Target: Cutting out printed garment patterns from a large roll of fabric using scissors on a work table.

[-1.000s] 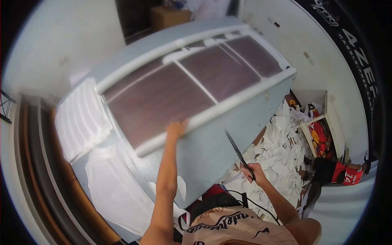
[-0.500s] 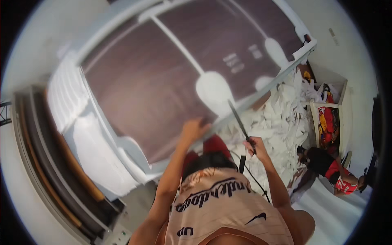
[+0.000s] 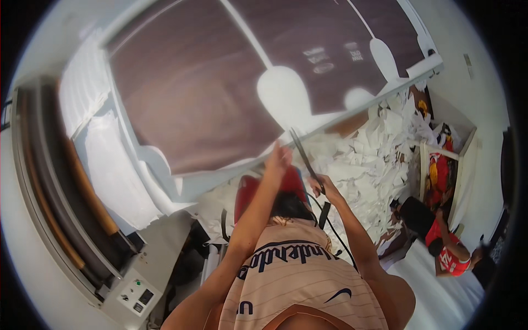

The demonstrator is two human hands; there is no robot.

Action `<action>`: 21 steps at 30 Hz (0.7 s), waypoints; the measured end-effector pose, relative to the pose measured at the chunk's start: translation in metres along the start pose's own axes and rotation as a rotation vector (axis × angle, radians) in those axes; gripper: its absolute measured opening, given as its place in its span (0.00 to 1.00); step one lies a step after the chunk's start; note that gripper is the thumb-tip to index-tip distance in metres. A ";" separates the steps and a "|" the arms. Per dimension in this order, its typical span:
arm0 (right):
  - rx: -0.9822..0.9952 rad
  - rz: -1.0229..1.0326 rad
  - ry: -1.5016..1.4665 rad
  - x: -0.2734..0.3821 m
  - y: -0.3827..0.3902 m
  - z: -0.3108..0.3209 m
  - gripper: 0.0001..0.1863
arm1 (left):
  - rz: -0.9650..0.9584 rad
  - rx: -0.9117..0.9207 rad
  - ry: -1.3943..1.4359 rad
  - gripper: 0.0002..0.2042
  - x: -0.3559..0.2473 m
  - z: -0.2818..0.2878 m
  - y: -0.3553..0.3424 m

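Observation:
A wide sheet (image 3: 198,99) printed dark brown, with white rounded shapes, lies across the table in front of me. My right hand (image 3: 324,188) is closed around the handle of long dark scissors (image 3: 308,162). Their blades point away from me, and the tips reach the sheet's white near edge. My left hand (image 3: 279,157) is at the table's near edge, left of the blades. Its fingers look stretched out, partly blurred, and I see nothing held in them.
White scraps (image 3: 374,159) are heaped below the table on the right. Beyond them stands a wooden-framed bin (image 3: 440,151) of colourful cloth. A person in a red top (image 3: 451,256) bends at far right. On the left is a roller machine (image 3: 47,176) with a control panel (image 3: 137,295).
My left hand has moved right and slightly up, toward the scissors. My right hand and the scissors have shifted left. The view has also moved, showing more of the control panel.

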State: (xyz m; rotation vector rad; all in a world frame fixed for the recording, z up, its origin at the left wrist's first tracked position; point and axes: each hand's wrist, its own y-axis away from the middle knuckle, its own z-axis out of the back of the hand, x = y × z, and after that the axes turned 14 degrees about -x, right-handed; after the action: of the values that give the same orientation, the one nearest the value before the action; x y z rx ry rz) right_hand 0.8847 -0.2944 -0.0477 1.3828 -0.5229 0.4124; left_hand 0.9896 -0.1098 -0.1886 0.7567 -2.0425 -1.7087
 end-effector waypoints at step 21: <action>-0.047 0.064 0.128 -0.037 -0.038 0.031 0.15 | -0.254 -0.023 -0.170 0.11 0.019 -0.024 0.011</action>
State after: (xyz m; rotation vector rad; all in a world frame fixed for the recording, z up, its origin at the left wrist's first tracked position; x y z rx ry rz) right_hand 0.8727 -0.3299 -0.0966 1.2874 -0.4693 0.5340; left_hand 0.9870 -0.1395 -0.1745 0.9252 -2.1078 -1.9935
